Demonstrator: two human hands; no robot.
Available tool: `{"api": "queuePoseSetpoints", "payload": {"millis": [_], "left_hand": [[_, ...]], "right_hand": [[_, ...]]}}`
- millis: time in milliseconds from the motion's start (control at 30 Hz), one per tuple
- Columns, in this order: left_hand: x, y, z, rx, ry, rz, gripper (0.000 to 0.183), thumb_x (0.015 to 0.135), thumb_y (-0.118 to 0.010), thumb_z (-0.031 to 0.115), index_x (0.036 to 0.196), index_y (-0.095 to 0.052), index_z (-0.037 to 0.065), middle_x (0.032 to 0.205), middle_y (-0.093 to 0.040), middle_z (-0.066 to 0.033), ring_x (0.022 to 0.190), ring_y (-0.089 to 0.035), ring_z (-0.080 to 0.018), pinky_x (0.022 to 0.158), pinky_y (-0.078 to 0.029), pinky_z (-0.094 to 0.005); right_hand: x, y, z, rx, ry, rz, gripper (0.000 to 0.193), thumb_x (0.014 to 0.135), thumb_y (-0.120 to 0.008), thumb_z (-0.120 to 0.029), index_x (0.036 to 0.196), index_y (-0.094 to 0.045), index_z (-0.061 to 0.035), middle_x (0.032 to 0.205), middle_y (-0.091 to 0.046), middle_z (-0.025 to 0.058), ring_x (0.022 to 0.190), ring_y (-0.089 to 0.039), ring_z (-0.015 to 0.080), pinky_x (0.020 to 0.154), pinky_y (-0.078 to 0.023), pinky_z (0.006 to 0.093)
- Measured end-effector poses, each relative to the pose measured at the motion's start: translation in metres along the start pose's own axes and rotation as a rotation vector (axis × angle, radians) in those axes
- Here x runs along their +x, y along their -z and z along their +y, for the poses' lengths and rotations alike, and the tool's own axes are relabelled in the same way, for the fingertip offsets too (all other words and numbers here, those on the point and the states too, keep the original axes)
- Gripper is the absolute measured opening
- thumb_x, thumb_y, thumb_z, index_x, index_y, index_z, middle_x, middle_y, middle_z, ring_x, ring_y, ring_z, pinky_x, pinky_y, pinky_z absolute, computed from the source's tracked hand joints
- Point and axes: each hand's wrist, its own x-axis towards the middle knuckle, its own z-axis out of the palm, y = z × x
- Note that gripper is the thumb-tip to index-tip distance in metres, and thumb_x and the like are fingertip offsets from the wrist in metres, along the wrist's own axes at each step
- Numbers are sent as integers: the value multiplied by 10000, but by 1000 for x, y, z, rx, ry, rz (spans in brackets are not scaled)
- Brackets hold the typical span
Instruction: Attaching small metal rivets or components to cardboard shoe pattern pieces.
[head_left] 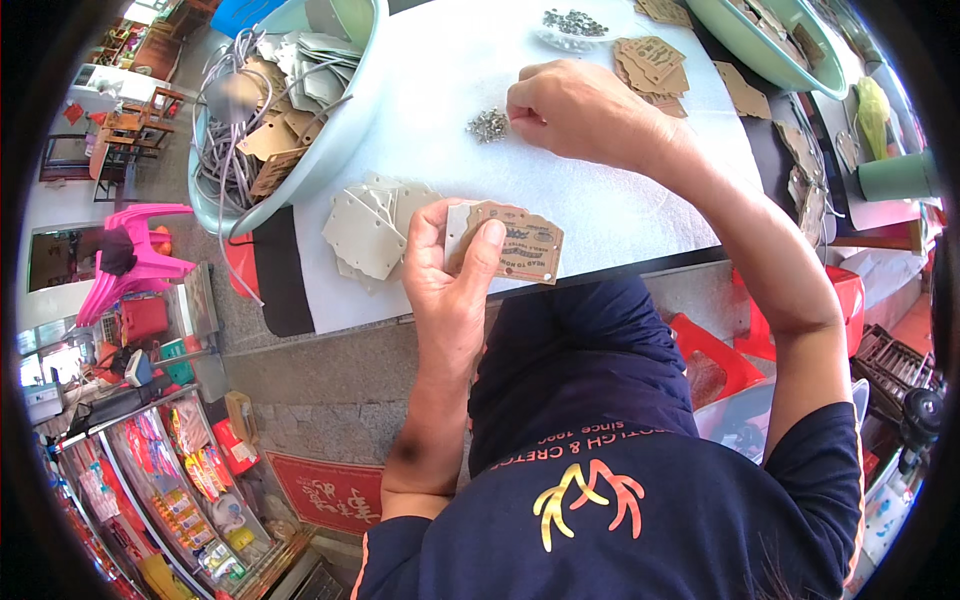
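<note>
My left hand [445, 270] grips a brown printed cardboard tag [530, 243] with a scalloped edge and small holes, thumb on top. A pale card edge shows under the tag, beside the fingers. My right hand [575, 112] is closed with its fingers curled in, just right of a small pile of shiny metal pieces [487, 125] on the white sheet. Whatever its fingertips pinch is hidden. Left of my left hand lies a fanned stack of pale grey tags [368, 230]. Brown tags [650, 68] are stacked beyond my right wrist.
A pale blue basin [350, 125] of cords and tags stands at the left. A clear dish [572, 25] of metal pieces sits at the back. Another green basin [735, 42] is at far right. A white sheet [620, 210] covers the table, whose front edge is near my lap.
</note>
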Motion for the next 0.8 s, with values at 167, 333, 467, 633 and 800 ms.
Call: {"api": "queuePoseSetpoints", "payload": {"millis": [167,333,467,633,800], "left_hand": [[0,0,0,1,-4,-2,216,908,-614,30,1090,-500,18,1001,-635,-90,899,-613,-107,808,-513,-258],[-1,1,-1,-22,1,14,222,904,-618,27,1092,-501,20,1000,-631,-86,897,-610,-109,815,-510,-262],[-2,5,-1,-1,20,-15,260,904,-577,-12,1145,-489,32,1028,-620,-102,954,-613,-161,886,-496,-323],[-5,2,6,-73,63,-31,273,892,-585,-18,1146,-504,39,1029,-621,-96,946,-610,-152,884,-492,-322],[-5,-3,15,-28,16,-32,256,879,-637,5,1100,-510,15,1004,-622,-66,884,-601,-90,808,-511,-253]], "right_hand": [[2,0,-3,-69,43,6,132,821,-590,-123,774,-599,0,808,-609,131,735,-616,323,670,-480,399],[-10,4,-6,47,70,59,128,805,-624,-126,799,-606,1,739,-596,106,652,-606,258,630,-478,371],[-30,19,-22,653,-128,-181,164,845,-647,-181,856,-649,-17,627,-554,5,555,-511,93,519,-425,265],[-43,25,-31,937,-352,-368,195,878,-645,-234,861,-670,-42,617,-533,-51,539,-472,27,480,-376,203],[-50,19,-29,1207,-330,-444,211,870,-654,-239,864,-670,-28,621,-546,-38,530,-479,31,473,-378,202]]}}
